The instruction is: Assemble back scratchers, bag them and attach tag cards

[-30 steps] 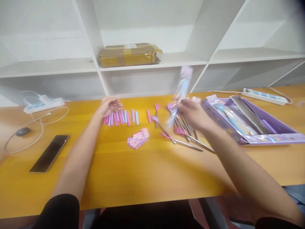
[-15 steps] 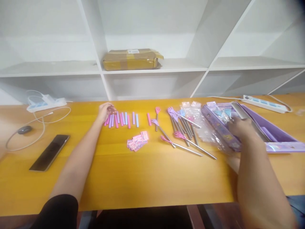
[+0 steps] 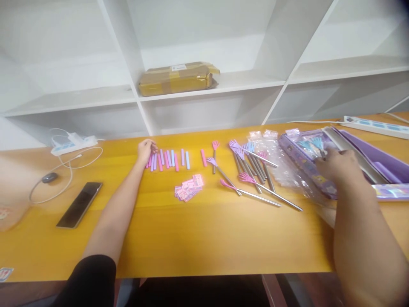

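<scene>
My left hand (image 3: pixel 146 149) rests on the yellow table, its fingers curled loosely over the left end of a row of pink, purple and blue sleeves (image 3: pixel 169 158). My right hand (image 3: pixel 338 165) reaches into the purple box (image 3: pixel 377 164), with its fingers on a clear packet holding blue hand-shaped scratchers (image 3: pixel 311 144). Between the hands lie several metal rods with pink and purple hand-shaped heads (image 3: pixel 252 179), empty clear bags (image 3: pixel 271 153) and a small heap of pink tags (image 3: pixel 189 187).
A black phone (image 3: pixel 79 204) lies at the left, near a mouse (image 3: pixel 49 177), white cables and a power strip (image 3: pixel 74 143). Another power strip (image 3: pixel 375 125) sits at the far right. A taped brown parcel (image 3: pixel 179 78) is on the white shelf behind the table.
My right hand held a packet up over the rods, then moved right and down into the purple box. My left hand stayed at the sleeves. The view shifted slightly.
</scene>
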Demonstrator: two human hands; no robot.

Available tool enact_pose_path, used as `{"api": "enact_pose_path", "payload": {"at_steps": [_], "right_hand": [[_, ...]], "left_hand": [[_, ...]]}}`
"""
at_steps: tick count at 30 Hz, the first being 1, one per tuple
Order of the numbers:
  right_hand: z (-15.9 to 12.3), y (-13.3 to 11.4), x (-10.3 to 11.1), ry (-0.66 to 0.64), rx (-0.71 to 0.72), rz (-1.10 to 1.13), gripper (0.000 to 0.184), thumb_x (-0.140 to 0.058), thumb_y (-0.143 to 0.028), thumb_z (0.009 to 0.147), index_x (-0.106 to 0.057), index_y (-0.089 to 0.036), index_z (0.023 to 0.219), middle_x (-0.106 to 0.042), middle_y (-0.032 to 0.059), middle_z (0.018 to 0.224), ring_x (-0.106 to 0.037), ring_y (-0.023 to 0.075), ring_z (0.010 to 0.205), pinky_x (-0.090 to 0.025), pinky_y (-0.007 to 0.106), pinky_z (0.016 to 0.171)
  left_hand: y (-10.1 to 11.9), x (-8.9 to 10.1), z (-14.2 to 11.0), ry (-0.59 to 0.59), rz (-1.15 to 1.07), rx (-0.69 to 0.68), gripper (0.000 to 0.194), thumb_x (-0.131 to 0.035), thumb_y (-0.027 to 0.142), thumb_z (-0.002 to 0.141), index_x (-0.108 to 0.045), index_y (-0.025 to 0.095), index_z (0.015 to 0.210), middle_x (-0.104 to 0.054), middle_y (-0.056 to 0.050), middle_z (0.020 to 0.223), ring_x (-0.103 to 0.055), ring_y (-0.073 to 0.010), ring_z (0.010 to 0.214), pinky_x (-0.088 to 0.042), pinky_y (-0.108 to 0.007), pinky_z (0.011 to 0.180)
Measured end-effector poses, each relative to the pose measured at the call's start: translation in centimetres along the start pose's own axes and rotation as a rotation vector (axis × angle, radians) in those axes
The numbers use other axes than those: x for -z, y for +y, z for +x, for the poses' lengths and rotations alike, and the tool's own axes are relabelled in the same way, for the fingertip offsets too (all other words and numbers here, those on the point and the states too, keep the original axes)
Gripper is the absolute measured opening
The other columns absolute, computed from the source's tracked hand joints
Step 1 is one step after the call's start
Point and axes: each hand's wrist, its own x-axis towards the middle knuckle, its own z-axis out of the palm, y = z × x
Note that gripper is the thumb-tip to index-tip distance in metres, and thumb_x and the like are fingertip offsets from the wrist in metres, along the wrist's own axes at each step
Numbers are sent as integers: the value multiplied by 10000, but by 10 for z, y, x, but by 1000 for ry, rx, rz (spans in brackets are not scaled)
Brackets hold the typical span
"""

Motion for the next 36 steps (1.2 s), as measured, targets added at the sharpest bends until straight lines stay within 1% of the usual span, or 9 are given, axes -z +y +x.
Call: {"api": "enact_pose_path", "payload": {"at_steps": [5, 9, 15, 17, 21, 25, 31, 34, 36], "right_hand": [[-7, -11, 7, -33, -86, 8, 788, -511, -424, 978, -534, 14, 1633, -437, 427, 1531, -488, 501, 1499, -417, 549, 1244], [-15, -22, 11, 38, -95, 25, 796, -461, -433, 1007, -498, 33, 1651, -386, 391, 1582, -412, 486, 1561, -377, 529, 1297], [-22, -40, 16, 197, -57, 21, 729, -499, -403, 975, -609, 8, 1567, -466, 370, 1534, -424, 504, 1494, -354, 585, 1276], [-20, -48, 22, 218, -22, 34, 652, -481, -360, 986, -654, -34, 1524, -511, 346, 1503, -464, 454, 1460, -386, 549, 1242], [-2, -79, 38, 57, 129, 60, 402, -499, -264, 985, -780, -140, 1244, -699, 246, 1269, -630, 318, 1185, -479, 425, 1071], [12, -135, 41, -214, 303, 55, 216, -635, -270, 958, -795, -180, 1074, -786, 146, 1174, -664, 243, 949, -487, 371, 910], [-23, -232, 4, -446, 597, 3, 288, -636, -415, 1035, -807, -184, 1029, -808, 83, 1088, -706, 210, 942, -494, 287, 873], [-39, -258, -8, -535, 683, -56, 291, -730, -474, 979, -810, -202, 913, -804, 69, 989, -715, 205, 878, -503, 272, 832], [-34, -262, -6, -480, 662, -92, 301, -675, -457, 1011, -821, -198, 971, -806, 102, 1046, -729, 232, 933, -515, 296, 868]], "left_hand": [[0, -6, -1, -62, 25, 27, 77, -643, 225, 846, -641, 168, 794, -696, -24, 581, -642, -116, 459, -438, -171, 464], [0, -7, 0, -74, 25, 22, 76, -619, 207, 855, -646, 164, 798, -694, -23, 576, -649, -120, 461, -428, -173, 458], [-2, -7, 0, -62, 15, 11, 84, -620, 197, 869, -642, 167, 794, -693, -19, 572, -641, -113, 453, -413, -172, 456], [-2, -7, 0, -65, 18, 11, 98, -606, 184, 876, -647, 164, 789, -692, -19, 570, -637, -112, 448, -413, -175, 453], [-4, -7, 0, -73, 31, 2, 128, -582, 168, 891, -655, 163, 787, -690, -14, 570, -635, -111, 449, -423, -177, 458], [-6, -7, 1, -72, 38, -9, 138, -580, 168, 900, -654, 168, 783, -686, -5, 566, -638, -106, 452, -424, -169, 464], [-10, -6, 1, -84, 42, -18, 123, -574, 156, 878, -648, 175, 781, -694, -9, 570, -648, -121, 457, -437, -180, 468], [-11, -5, 1, -93, 50, -25, 118, -568, 156, 872, -650, 179, 790, -699, -9, 577, -662, -125, 472, -433, -179, 469], [-12, -6, 1, -99, 54, -27, 119, -566, 155, 869, -651, 179, 789, -697, -8, 574, -661, -123, 471, -433, -177, 472]]}}
